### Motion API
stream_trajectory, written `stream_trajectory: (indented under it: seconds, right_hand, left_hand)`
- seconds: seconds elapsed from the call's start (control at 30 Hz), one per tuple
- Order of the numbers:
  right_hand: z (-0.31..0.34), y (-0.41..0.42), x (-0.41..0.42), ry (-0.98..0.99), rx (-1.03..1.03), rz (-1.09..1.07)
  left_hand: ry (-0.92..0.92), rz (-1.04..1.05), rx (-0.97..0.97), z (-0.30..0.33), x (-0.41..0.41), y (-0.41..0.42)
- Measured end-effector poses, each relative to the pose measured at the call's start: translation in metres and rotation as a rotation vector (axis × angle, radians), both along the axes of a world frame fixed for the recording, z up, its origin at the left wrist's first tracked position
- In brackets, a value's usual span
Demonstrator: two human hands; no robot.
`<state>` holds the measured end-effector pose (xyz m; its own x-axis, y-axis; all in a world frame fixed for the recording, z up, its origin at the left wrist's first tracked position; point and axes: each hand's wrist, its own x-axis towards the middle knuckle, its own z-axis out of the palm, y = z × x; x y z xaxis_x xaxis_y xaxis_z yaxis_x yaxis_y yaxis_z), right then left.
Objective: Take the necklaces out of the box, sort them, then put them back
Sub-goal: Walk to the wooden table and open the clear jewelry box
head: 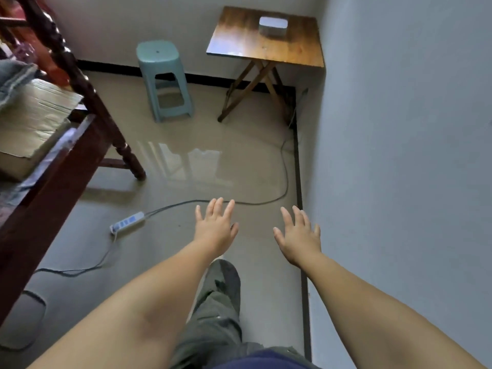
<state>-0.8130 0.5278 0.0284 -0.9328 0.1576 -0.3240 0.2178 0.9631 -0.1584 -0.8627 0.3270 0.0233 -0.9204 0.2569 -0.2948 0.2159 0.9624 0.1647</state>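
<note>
A small pale grey box (273,25) with rounded corners sits shut on a wooden folding table (239,41) in the far corner of the room. No necklaces show. Both my arms stretch forward over the tiled floor, far short of the table. My left hand (216,228) is held flat with the fingers spread and holds nothing. My right hand (299,235) is likewise flat, fingers apart, with nothing in it.
A light green plastic stool (165,75) stands left of the table. A white power strip (127,222) and its cable (285,182) lie across the floor. A dark wooden bed frame (53,169) with cardboard lines the left; a wall (399,155) runs along the right.
</note>
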Motion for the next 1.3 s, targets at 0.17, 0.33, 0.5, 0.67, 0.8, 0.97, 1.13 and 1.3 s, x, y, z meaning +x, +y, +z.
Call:
stream_trajectory:
  seconds: [0.17,0.33,0.5,0.67,0.8,0.97,1.13,1.3]
  right_hand:
    - [0.004,0.007,-0.137,0.012,0.005,-0.037]
    - [0.018,0.009,-0.255,0.025,-0.023,-0.091]
    - [0.012,0.028,-0.354,-0.006,-0.023,-0.104]
    - [-0.001,0.067,-0.477,0.007,-0.027,-0.085]
    - [0.004,0.112,-0.579,0.03,-0.012,-0.047]
    - [0.015,0.157,-0.694,0.01,0.02,-0.071]
    - [0.003,0.167,-0.799,0.0,0.02,0.017]
    - [-0.007,0.182,-0.924,0.005,0.035,-0.046]
  left_hand:
    - [0.013,-0.055,-0.002,0.002,-0.138,-0.006]
    - [0.038,-0.1,-0.033,0.017,-0.265,0.002]
    - [0.007,-0.148,-0.016,0.013,-0.364,0.03]
    - [0.034,-0.127,-0.03,0.004,-0.486,0.057]
    - [0.048,-0.051,-0.029,0.007,-0.582,0.09]
    - [0.063,-0.02,0.046,0.017,-0.685,0.139]
    - [0.008,0.025,0.104,0.004,-0.792,0.156]
    - [0.004,-0.004,0.111,-0.003,-0.933,0.164]
